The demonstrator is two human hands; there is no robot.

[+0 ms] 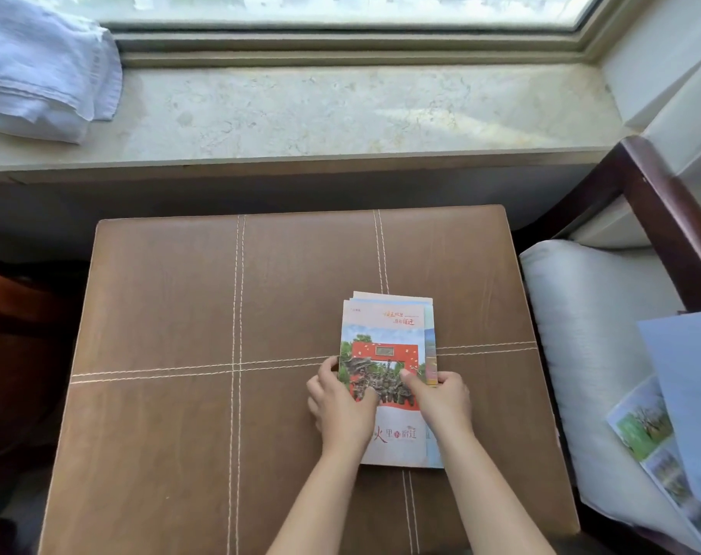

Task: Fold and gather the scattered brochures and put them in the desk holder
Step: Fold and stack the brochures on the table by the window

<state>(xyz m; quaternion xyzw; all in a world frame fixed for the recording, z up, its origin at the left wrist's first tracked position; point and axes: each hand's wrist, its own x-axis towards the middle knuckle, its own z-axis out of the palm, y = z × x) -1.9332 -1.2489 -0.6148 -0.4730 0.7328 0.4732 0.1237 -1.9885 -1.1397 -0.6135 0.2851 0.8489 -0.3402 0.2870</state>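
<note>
My left hand [340, 402] and right hand [444, 398] grip a stack of brochures [384, 326] by its long edges, thumbs on the red cover, fingers curled round the sides. It lies flat between my fingers on a brown stitched table [180, 314]. Well right of my fingers, loose leaflets [645, 430] rest on a chair [573, 314].

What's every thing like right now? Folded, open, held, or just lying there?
brochure stack: folded, piled unevenly on the brown table, held at both sides.
left hand: grips the stack's left edge.
right hand: grips the stack's right edge.
loose brochures: unfolded, lying on the chair seat.
white towel: folded, resting on the windowsill.
</note>
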